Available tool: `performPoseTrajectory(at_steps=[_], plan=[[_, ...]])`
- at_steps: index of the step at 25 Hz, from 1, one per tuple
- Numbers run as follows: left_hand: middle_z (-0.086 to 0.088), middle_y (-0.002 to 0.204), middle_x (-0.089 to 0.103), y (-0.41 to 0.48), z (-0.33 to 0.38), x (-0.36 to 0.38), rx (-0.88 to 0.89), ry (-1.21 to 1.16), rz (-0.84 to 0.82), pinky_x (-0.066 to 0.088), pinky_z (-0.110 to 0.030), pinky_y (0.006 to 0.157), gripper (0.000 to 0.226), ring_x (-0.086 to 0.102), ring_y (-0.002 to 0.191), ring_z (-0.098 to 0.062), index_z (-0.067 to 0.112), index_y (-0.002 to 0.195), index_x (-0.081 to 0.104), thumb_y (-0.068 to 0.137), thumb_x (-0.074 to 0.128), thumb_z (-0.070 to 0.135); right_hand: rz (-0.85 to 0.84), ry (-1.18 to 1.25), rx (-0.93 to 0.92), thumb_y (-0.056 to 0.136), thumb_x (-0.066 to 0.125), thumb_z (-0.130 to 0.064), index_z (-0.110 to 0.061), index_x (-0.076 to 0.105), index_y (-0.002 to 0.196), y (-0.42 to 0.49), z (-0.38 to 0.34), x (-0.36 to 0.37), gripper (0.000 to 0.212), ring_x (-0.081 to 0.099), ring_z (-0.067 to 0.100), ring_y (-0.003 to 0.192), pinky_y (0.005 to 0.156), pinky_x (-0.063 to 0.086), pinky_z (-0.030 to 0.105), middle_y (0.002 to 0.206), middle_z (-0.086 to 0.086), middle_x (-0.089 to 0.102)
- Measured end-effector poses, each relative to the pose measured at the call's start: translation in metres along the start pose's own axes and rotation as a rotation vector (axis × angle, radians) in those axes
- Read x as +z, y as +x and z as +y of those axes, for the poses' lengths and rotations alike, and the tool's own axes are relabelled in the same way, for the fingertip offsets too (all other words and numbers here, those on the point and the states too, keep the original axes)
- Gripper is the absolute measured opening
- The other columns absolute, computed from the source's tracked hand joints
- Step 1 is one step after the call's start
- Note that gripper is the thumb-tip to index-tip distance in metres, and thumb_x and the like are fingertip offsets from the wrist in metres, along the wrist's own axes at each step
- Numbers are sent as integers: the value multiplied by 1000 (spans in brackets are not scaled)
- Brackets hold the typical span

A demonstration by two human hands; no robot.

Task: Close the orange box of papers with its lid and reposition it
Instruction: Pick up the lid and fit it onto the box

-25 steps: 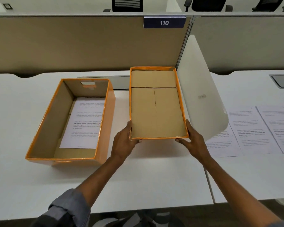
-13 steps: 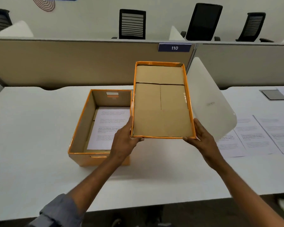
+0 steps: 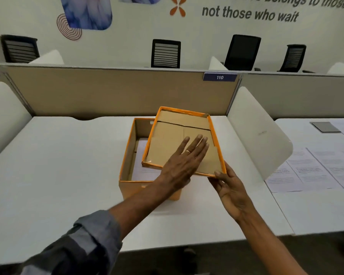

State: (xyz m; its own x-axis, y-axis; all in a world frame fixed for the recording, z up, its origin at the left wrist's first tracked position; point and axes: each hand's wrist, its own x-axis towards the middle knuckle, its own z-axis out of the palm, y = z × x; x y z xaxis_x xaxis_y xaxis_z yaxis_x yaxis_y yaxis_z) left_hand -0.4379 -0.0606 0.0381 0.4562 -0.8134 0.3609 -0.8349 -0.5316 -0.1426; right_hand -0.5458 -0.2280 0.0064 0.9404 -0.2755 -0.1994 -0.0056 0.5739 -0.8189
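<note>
The orange box (image 3: pixel 127 155) stands open on the white desk, with white printed papers (image 3: pixel 141 169) lying inside. Its orange lid (image 3: pixel 167 133), brown inside facing up, hangs tilted over the box's right half. My right hand (image 3: pixel 229 190) grips the lid's near right corner, thumb on the rim. My left hand (image 3: pixel 184 161) lies flat with fingers spread on the lid's brown inner face, reaching over its near rim. The lid hides much of the box's right wall.
A white curved divider (image 3: pixel 256 133) stands just right of the box. Several printed sheets (image 3: pixel 310 171) lie on the neighbouring desk beyond it. A beige partition (image 3: pixel 115 92) runs along the desk's back edge. Another white divider (image 3: pixel 4 114) stands at the far left.
The lid has swung left and now overlaps the box. My left hand let go of the lid's near left corner and moved onto its inner face. The view tilted upward.
</note>
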Motion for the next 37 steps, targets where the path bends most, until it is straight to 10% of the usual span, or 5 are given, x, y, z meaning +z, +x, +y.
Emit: performPoseTrajectory(at_steps=[9,17,21,27,37], plan=[[-9,166,27,-8,-20,-41,-156,-423,328,23,-66,120,82,19,156,-24,8,158,24,85,49,-18,-97,160,89,89,60,-56,-23,44,153,-4,1,50,74,55,37,138,108,50,57,158,5,49],[36,142,32,-14,5,-57,-802,-1204,802,51,-13,98,86,47,116,24,68,141,13,95,67,18,-61,-85,158,95,62,-47,-30,56,143,13,58,94,52,64,25,129,94,60,39,140,1,67],[52,140,33,-44,-47,-46,-1042,-1207,921,48,1,80,107,49,115,26,44,157,-5,84,72,51,8,-244,8,84,76,-37,-33,44,149,20,59,69,73,67,25,123,94,61,42,140,-3,65],[10,128,65,-104,-83,14,-1192,-934,560,59,-29,89,68,62,104,0,30,140,57,80,77,55,-61,-609,-84,87,77,-35,-42,29,154,53,63,47,82,57,16,132,102,58,45,148,-13,53],[-5,137,66,-138,-96,71,-1368,-797,212,53,-48,104,73,62,125,-26,22,146,52,85,70,57,-182,-920,-29,92,71,-39,-29,9,161,95,91,46,93,49,26,141,113,47,54,160,1,40]])
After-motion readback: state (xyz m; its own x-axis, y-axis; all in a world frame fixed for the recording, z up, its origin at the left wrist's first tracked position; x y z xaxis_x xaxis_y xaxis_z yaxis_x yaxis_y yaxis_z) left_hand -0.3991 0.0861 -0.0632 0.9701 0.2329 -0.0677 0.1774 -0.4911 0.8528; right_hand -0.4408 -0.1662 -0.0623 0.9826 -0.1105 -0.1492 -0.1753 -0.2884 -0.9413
